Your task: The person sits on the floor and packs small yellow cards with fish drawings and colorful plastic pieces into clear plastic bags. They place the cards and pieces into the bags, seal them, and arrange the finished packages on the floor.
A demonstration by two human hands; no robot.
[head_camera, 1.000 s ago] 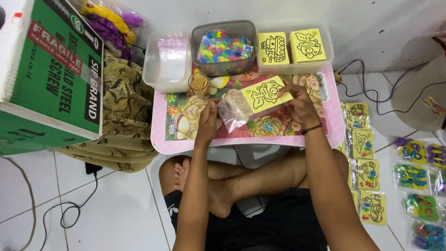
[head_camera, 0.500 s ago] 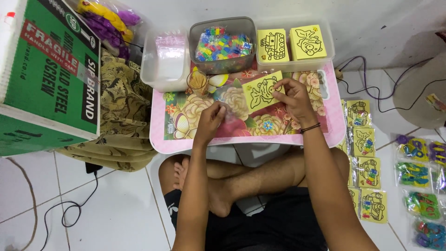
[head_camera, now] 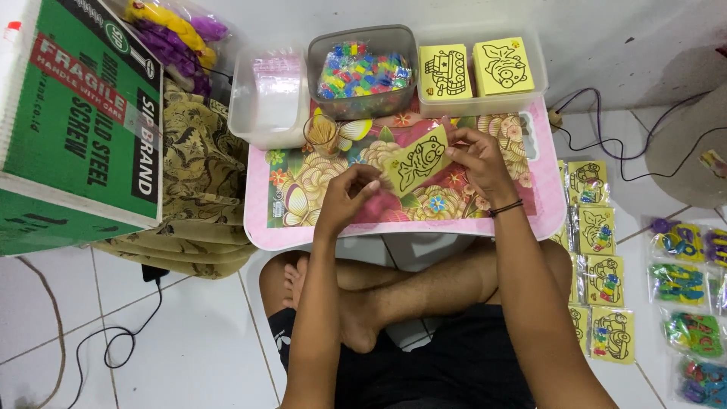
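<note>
Two hands meet above the pink table [head_camera: 303, 227]: the right hand [head_camera: 478, 160] grasps the yellow card [head_camera: 416, 161], the left hand [head_camera: 350, 195] pinches its lower corner.

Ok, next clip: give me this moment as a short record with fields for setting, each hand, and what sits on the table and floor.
Setting: person seated cross-legged on white tile floor at a small pink floral table
Right hand: holds yellow picture card by its upper edge
Left hand: fingers at the card's lower left corner
Table back: clear tub of coloured pieces, tray of clear bags, yellow card stacks
Floor right: bagged card packs
Left: green cardboard box
</note>
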